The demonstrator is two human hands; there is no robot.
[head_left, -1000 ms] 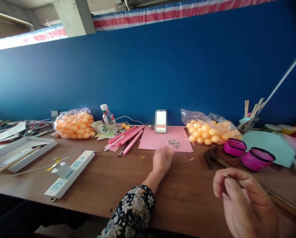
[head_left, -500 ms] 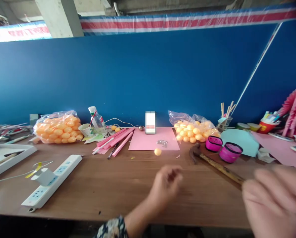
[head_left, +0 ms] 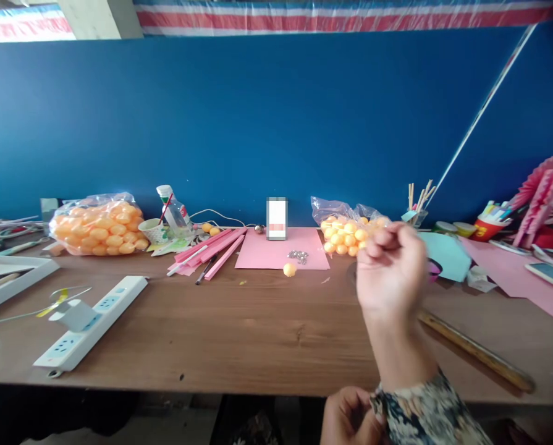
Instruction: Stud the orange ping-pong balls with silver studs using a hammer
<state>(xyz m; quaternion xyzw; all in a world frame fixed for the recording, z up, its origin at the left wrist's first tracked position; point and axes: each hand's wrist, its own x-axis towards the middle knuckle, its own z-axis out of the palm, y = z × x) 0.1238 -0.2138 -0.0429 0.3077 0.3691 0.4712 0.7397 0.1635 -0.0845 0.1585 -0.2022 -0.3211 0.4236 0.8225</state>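
Observation:
My right hand [head_left: 390, 272] is raised over the right part of the table, its fingers curled in a loose fist with nothing visible in them. A floral sleeve [head_left: 434, 411] covers that forearm. At the table's front edge, my left hand [head_left: 348, 417] pinches the cuff of this sleeve. Behind the right forearm lies a hammer [head_left: 480, 352]; its wooden handle shows, while its head is mostly hidden. A single orange ball [head_left: 290, 269] rests at the front edge of a pink sheet [head_left: 253, 253], near a small heap of shiny metal pieces [head_left: 298, 255].
Bags of orange balls [head_left: 102, 232] [head_left: 343, 235] stand at the back left and right. Pink strips [head_left: 211, 253] lie beside a plastic bottle [head_left: 177, 213]. A white power strip [head_left: 95, 321] and a white tray [head_left: 16, 281] are at left. A phone [head_left: 277, 219] stands on the pink sheet.
My left hand has moved from above the table down to the right sleeve's cuff and closed on it. My right hand has moved left and up. The view has tilted slightly down.

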